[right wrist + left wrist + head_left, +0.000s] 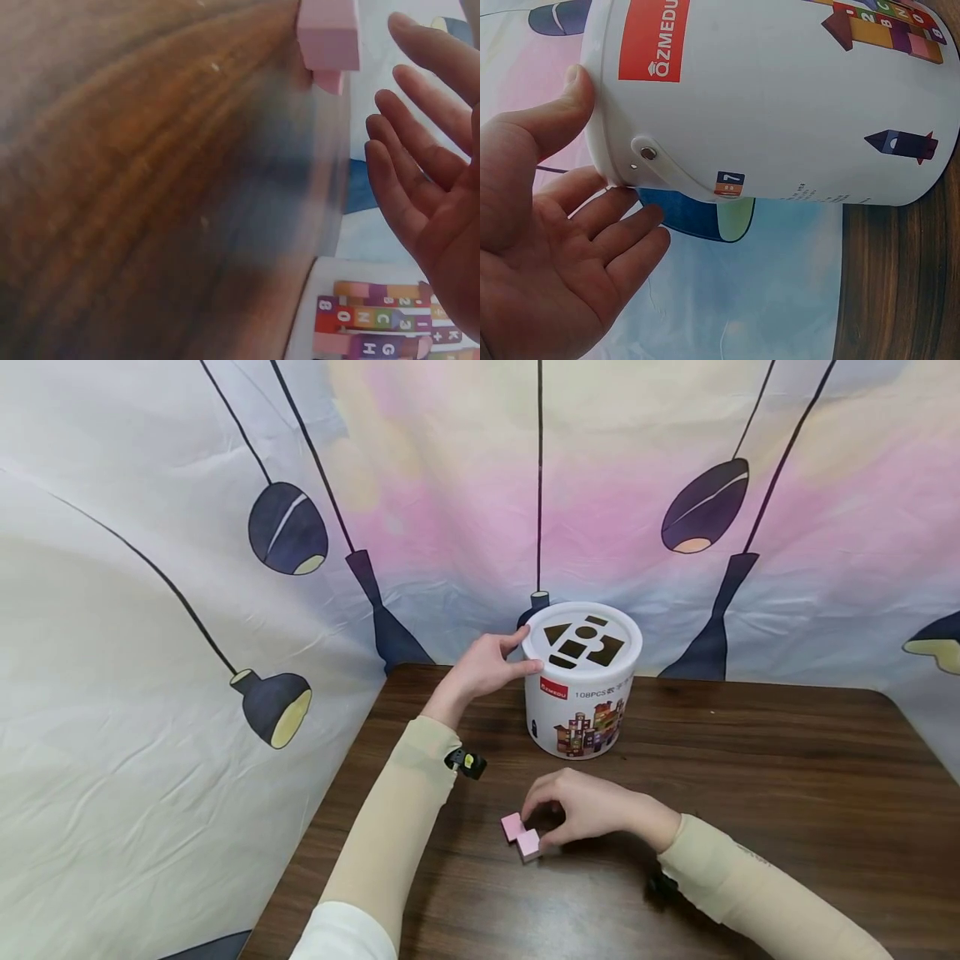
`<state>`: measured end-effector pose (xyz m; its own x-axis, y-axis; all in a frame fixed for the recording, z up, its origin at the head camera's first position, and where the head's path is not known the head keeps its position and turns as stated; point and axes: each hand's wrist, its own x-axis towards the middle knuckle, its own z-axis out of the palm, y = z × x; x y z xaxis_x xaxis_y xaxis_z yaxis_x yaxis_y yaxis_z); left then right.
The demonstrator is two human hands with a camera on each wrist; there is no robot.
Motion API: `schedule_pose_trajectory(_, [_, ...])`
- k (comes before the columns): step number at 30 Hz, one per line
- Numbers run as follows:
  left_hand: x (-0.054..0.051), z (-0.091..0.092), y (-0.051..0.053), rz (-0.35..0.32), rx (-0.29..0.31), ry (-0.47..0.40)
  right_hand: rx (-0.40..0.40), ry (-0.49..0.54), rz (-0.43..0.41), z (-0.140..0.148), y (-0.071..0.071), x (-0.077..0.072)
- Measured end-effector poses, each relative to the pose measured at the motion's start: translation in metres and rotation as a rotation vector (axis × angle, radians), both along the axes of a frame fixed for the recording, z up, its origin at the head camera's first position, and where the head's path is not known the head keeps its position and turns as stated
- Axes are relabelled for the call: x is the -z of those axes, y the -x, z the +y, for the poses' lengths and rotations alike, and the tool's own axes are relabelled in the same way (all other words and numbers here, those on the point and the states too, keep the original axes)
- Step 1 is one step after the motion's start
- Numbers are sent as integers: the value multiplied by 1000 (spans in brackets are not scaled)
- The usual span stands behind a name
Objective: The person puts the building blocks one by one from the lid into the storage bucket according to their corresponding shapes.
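A white bucket with printed toy pictures stands upright on the table, its white lid cut with several shaped holes. My left hand touches the lid's rim at the left side, thumb toward the front. The left wrist view shows this hand with its fingers loosely extended against the rim. Two small pink blocks, a pale one and a deeper pink one, sit corner to corner on the table. My right hand is just right of them, and in the right wrist view its fingers are spread apart from the block.
The dark wooden table extends to the right of the bucket. A cloth painted with hanging lamps hangs close behind the table and along its left side. A carrying handle lies against the bucket's side.
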<state>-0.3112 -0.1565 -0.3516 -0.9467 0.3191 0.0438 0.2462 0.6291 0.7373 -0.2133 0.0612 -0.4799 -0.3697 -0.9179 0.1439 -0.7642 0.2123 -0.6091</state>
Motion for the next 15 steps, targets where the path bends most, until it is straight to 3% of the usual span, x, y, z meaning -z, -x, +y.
schedule_pose_trajectory(15, [1, 1, 1, -2, 7, -2, 78, -75, 43, -3, -16, 15])
